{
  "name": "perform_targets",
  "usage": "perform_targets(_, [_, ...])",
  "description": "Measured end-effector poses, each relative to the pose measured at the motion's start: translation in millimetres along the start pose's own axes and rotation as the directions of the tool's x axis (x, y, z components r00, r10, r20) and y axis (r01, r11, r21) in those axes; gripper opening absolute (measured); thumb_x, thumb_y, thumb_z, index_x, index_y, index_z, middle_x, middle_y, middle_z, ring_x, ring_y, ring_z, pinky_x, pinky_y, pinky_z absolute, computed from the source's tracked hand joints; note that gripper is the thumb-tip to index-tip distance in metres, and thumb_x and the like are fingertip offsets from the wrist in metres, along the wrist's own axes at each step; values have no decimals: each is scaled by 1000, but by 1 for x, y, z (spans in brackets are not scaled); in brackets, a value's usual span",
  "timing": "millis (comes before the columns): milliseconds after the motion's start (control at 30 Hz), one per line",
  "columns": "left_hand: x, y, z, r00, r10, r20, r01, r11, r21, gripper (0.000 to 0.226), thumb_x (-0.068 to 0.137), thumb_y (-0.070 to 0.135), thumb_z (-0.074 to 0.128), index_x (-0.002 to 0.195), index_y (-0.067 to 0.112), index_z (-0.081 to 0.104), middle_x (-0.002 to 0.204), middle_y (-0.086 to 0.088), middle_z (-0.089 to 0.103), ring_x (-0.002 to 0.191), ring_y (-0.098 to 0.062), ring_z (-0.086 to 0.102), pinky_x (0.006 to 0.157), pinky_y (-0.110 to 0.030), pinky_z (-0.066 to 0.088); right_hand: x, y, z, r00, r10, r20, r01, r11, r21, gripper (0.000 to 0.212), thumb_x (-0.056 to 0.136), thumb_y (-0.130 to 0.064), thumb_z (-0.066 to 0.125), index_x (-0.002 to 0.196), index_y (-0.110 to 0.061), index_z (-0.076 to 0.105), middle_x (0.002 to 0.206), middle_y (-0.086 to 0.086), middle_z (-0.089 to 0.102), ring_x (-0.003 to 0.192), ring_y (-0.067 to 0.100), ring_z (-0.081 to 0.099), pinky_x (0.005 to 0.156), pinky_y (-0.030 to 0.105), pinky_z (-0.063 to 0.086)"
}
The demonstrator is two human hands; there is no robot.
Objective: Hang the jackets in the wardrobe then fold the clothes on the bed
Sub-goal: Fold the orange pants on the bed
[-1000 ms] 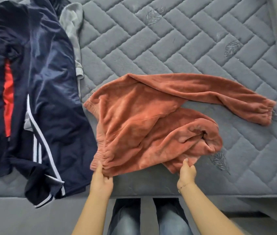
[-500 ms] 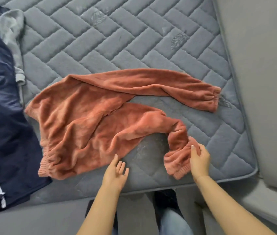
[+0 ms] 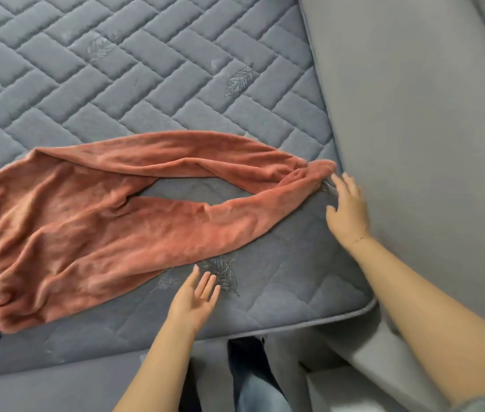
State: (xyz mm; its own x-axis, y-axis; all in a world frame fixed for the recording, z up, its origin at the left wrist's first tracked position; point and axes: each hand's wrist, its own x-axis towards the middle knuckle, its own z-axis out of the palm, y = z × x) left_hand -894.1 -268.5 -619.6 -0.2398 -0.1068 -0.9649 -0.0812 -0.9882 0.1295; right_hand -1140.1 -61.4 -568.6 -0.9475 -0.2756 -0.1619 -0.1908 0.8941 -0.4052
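Rust fleece trousers [image 3: 92, 233] flat on quilted mattress [image 3: 176, 93], no readable label

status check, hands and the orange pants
Left hand open, off the cloth. Right hand open by the cuffs. Orange pants spread flat on mattress, unfolded. Nothing in the way.

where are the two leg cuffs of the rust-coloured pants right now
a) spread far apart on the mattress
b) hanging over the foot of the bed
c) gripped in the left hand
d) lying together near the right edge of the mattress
d: both cuffs of the pants meet at the mattress's right edge, just by the open right hand's fingertips; the left hand holds nothing.
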Motion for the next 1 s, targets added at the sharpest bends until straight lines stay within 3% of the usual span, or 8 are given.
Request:
perform_targets(100, [17,4,-11,997,19,-70,-19,1000,-8,37,97,22,59,132,13,51,144,-11,50,134,-23,48,102,-37,44,-30,5,47,974,155,163,-212,875,435,56,88,6,59,141,-5,46,149,16,38,134,26,41,112,34,33])
perform_targets(233, [48,14,-19,986,50,-161,-71,989,-127,26,101,29,51,122,15,56,145,-3,50,137,-21,45,113,-38,36,-57,21,106,706,459,540,-681,228,696,37,101,-1,45,138,-3,46,140,18,51,115,24,55,97,38,46])
perform_targets(400, [84,39,-9,972,165,-167,-202,950,-237,15,102,29,49,91,21,56,106,10,64,99,-9,63,109,-30,41,-18,24,126,619,448,645,-609,-245,754,28,96,-33,60,118,-15,53,119,10,59,110,23,57,93,39,48])
perform_targets(500, [86,51,-2,975,146,-169,-186,950,-251,21,98,32,56,81,20,53,78,10,51,69,-3,52,82,-19,50,20,7,111,623,482,616,-568,-263,780,13,94,-29,64,99,-17,61,100,6,65,98,20,62,82,32,53])
perform_targets(633, [68,53,-6,975,165,-150,-195,958,-212,17,91,37,65,81,25,57,69,10,61,64,-3,56,60,-16,46,46,-17,75,648,680,342,-434,-39,900,8,87,-7,56,87,-6,64,79,11,69,65,20,70,53,29,57])
perform_targets(733, [46,44,-15,978,195,-71,-207,939,-275,11,94,30,62,90,20,65,79,3,73,70,-11,71,66,-22,57,59,-39,52,759,630,166,-327,147,934,23,86,-11,58,107,-6,64,95,9,72,78,22,73,66,35,61])
perform_targets(833, [32,31,-23,983,170,-65,-182,928,-326,14,94,25,60,83,17,62,70,3,72,63,-10,71,70,-25,58,68,-62,48,824,503,261,-433,262,863,17,88,-13,62,105,-16,64,94,-6,66,85,5,61,74,25,50])
perform_targets(1000, [37,19,-34,994,89,-68,-106,948,-299,8,96,25,59,96,17,62,97,2,71,93,-11,67,90,-31,54,32,-35,85,552,770,319,-585,86,806,12,83,-4,63,77,-13,59,91,5,60,80,19,54,67,29,47])
